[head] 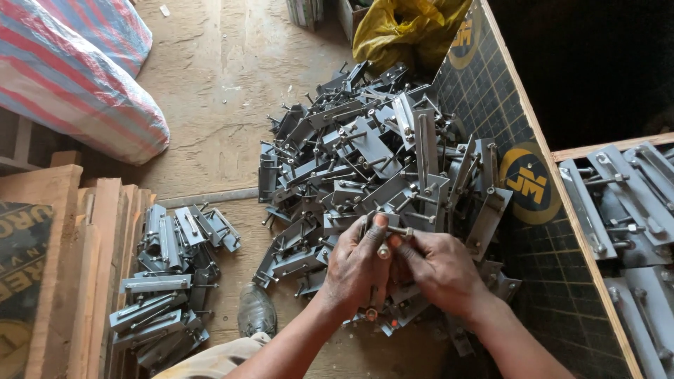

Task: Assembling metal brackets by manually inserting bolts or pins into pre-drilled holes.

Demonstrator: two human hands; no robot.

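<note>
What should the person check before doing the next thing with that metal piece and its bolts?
1. Both hands on the piece: left hand and right hand grip the grey metal bracket: ok.
2. Bolt in the fingertips, seated straight: cannot tell.
3. Nut on the bolt tight: cannot tell, too small.
4. Big pile of brackets close ahead: ok.
5. Smaller pile lies apart on the left: ok.
6. Fingers clear of sharp edges: cannot tell.
</note>
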